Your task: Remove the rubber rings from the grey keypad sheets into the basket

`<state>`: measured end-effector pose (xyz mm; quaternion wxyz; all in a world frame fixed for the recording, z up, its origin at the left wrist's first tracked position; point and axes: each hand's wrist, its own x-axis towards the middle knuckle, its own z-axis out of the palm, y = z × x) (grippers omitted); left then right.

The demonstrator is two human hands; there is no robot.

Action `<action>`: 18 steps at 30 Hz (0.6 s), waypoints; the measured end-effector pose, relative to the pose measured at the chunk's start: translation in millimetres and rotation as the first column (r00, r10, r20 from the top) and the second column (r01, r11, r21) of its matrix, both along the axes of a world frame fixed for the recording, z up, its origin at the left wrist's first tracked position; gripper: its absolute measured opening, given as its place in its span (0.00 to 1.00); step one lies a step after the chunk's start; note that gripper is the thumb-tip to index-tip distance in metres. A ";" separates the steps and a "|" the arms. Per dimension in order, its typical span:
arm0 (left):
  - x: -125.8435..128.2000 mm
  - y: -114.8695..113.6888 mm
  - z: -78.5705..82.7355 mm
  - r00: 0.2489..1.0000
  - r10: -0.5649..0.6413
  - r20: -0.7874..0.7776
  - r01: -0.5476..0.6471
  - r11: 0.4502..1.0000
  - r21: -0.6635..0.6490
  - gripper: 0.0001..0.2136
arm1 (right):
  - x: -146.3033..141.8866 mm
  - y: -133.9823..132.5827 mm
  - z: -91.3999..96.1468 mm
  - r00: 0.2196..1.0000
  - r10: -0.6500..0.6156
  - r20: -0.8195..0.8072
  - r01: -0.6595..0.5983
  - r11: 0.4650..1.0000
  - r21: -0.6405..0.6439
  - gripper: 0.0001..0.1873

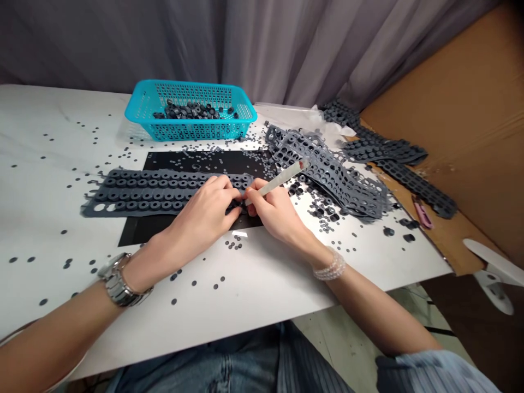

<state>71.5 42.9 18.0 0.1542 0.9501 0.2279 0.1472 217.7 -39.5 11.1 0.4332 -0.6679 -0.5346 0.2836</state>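
Note:
A dark grey moulded rubber sheet (155,192) with rows of raised ring-shaped parts lies across a black mat (137,232). My left hand (210,204) rests over its right end, thumb and fingers pinched around the rubber there; the exact part they grip is partly hidden. In my right hand (272,210) is a slim white pen-like stick (282,179) with a reddish upper end, tilted up to the right. Its lower end points down between my hands at the sheet, and the tip is hidden by the fingers.
Behind the mat stands a turquoise basket (196,131) holding many small dark rubber parts. Punched-out rubber sheets (327,169) pile up at right, near more sheets (385,148) and a pink cutter (422,213). Small dark discs (194,283) are scattered over the white table (262,278).

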 end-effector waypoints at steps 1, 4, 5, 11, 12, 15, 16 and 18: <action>1.6 -0.3 -0.2 1.000 0.003 -0.004 -0.003 1.000 -0.005 0.11 | -1.2 0.0 0.9 1.000 0.001 0.018 -0.001 1.000 0.007 0.13; 1.4 -0.3 3.2 0.999 0.039 0.020 -0.038 0.996 -0.083 0.12 | -4.2 -0.7 3.7 0.997 -0.002 0.079 0.000 1.000 0.023 0.14; -1.0 0.5 5.9 0.995 0.084 0.049 -0.077 0.988 -0.133 0.11 | -4.8 -1.0 4.3 0.996 -0.004 0.091 0.002 1.000 0.023 0.14; -25.4 16.7 19.9 0.795 0.557 0.241 -0.210 0.625 -0.752 0.09 | -2.2 -1.9 0.4 1.000 -0.022 -0.011 0.022 1.000 -0.009 0.12; -27.5 19.9 18.9 0.770 0.595 0.229 -0.155 0.523 -0.838 0.10 | -0.9 -1.9 -0.6 0.998 -0.034 -0.048 0.034 0.999 -0.005 0.12; -28.3 25.7 12.5 0.762 0.626 0.165 -0.011 0.267 -0.964 0.07 | 4.7 -1.3 0.0 0.976 -0.095 -0.196 0.105 0.994 0.039 0.11; -27.4 26.2 10.9 0.767 0.624 0.147 0.017 0.210 -0.978 0.06 | 6.8 -0.6 2.2 0.961 -0.113 -0.252 0.131 0.990 0.057 0.11; -25.4 25.0 10.2 0.780 0.614 0.121 0.045 0.138 -0.989 0.03 | 10.5 2.1 9.5 0.930 -0.134 -0.341 0.174 0.980 0.091 0.11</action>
